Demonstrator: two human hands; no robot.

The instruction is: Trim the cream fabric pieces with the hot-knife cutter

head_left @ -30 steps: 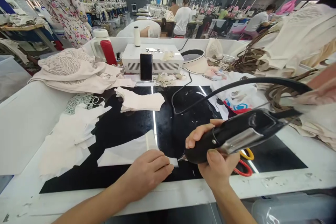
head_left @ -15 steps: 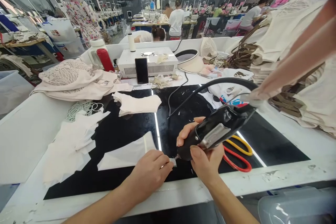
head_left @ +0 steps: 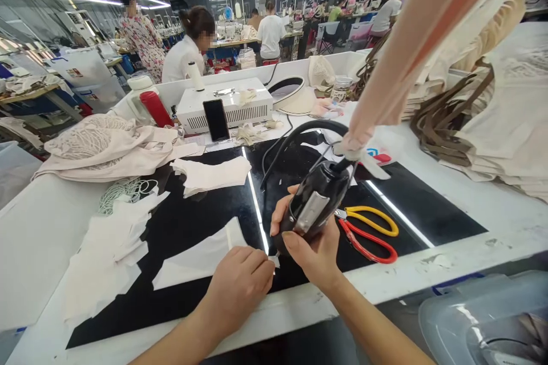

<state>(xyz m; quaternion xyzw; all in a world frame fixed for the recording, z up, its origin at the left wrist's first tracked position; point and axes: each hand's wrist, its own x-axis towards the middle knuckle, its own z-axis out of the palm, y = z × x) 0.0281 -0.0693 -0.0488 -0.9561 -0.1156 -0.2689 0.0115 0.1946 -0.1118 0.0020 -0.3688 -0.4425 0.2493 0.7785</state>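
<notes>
**Cutter tip on a white fabric piece at the near table edge**

Cutter (head_left: 314, 205), black with a metal plate, is gripped in the right hand (head_left: 314, 251), its tip meeting a white fabric piece (head_left: 201, 256). The left hand (head_left: 237, 285) presses that piece's corner flat on the black mat (head_left: 192, 211). No writing is legible. Scissors (head_left: 368, 231) lie just right of the cutter; beyond them the mat is bare.

Black handheld cutting tool (head_left: 314, 205) with silver metal panel, tilting steeply, tip pointing down-left, touching corner of white fabric piece (head_left: 201, 256). Thick black cord (head_left: 299, 132) looping up from tool's rear end. Fabric piece lying flat on black glossy work surface (head_left: 201, 211), narrow folded strip running along its right edge.
</notes>
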